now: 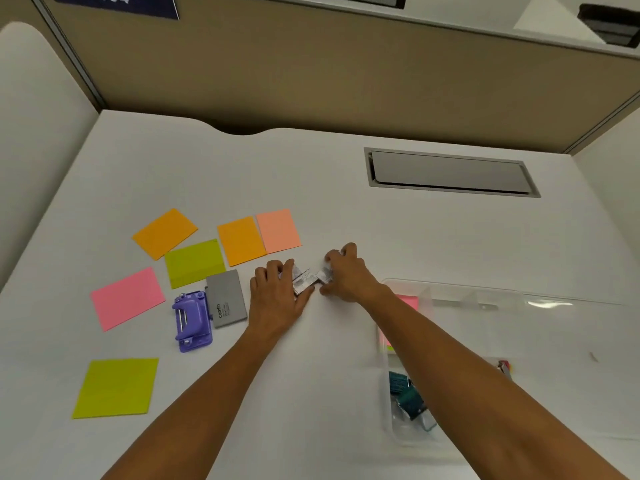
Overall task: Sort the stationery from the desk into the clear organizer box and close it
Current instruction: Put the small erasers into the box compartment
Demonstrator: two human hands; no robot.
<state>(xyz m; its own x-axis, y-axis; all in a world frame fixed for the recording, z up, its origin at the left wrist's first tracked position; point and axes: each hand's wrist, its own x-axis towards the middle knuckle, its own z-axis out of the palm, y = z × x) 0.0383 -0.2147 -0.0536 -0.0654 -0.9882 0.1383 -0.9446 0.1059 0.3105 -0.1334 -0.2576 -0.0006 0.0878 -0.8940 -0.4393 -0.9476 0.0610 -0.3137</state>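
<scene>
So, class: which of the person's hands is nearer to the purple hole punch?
The left. The left hand lies just right of the purple hole punch, with only the grey box between them. The right hand is farther right, beyond the small silver boxes.

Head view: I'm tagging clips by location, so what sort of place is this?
Likely an office cubicle: a white desk with a cable hatch, tan partition walls, and sticky notes lying about.

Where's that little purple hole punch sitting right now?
The purple hole punch sits on the desk's left side, touching the grey box, just left of the left hand.
</scene>
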